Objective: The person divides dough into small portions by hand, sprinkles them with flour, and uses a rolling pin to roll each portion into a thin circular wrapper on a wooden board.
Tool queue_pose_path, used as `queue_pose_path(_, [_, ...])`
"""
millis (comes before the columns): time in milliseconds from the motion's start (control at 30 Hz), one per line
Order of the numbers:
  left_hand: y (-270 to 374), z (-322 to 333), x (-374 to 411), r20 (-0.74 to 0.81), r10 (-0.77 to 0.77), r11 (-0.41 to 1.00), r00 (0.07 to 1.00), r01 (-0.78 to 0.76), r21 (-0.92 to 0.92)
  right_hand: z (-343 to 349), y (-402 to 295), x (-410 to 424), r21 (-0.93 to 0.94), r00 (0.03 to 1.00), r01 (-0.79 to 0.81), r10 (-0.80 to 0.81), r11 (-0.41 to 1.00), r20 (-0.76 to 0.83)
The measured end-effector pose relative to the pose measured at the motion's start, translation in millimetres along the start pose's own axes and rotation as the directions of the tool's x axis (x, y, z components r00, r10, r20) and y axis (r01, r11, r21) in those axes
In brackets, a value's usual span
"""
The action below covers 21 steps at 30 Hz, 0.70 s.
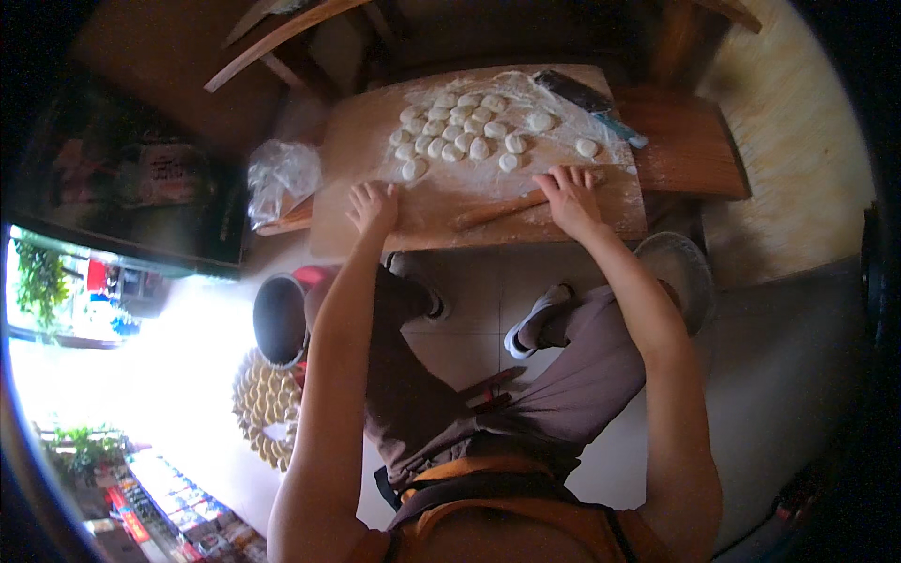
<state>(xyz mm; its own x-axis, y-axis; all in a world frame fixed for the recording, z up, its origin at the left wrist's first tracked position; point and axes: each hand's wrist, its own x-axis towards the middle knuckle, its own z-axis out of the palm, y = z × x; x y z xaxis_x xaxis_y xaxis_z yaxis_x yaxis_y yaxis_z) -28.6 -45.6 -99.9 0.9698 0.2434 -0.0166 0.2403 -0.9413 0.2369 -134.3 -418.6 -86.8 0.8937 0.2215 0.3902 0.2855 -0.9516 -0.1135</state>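
Note:
On the floured wooden board (429, 204), my left hand (374, 208) lies near the left front with its fingers spread and nothing in them. My right hand (571, 200) has its fingers over the right part of a wooden rolling pin (500, 210), which lies aslant near the board's front edge. Several small rounds of dough (454, 131) cluster beyond my hands. Apart from them, to the right, are a flatter dough disc (540, 121) and a single dough piece (586, 148). A cleaver (571, 90) with a teal handle lies at the board's far right corner.
A clear plastic bag (281, 176) sits left of the board, above a dark pot (279, 320). Many shaped dumplings (266, 405) cover a round tray lower left. A round, pale basin (677, 278) stands by my right knee. The wooden bench (686, 144) extends rightward under the board.

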Motion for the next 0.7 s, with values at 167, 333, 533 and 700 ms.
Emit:
queue_pose_path(167, [37,13,-30,0.127,0.467,0.839,0.875,-0.393,-0.377,-7,-19,14,-0.006,0.995,-0.032,0.033,0.999,0.093])
queue_pose_path(333, [63,1,-53,-0.06,0.669,0.666,0.741,-0.633,-0.395,-15,-12,9,0.084,0.987,-0.084,0.072,0.993,0.141])
queue_pose_path(533, [80,-9,-89,-0.252,0.854,0.418,0.454,-0.889,-0.187,0,55,53,0.424,0.93,-0.311,0.365,0.851,-0.051])
queue_pose_path(700, [83,-18,-92,-0.166,0.863,0.457,0.477,-0.878,-0.142,48,60,90,0.155,0.906,-0.34,0.367,0.928,-0.212])
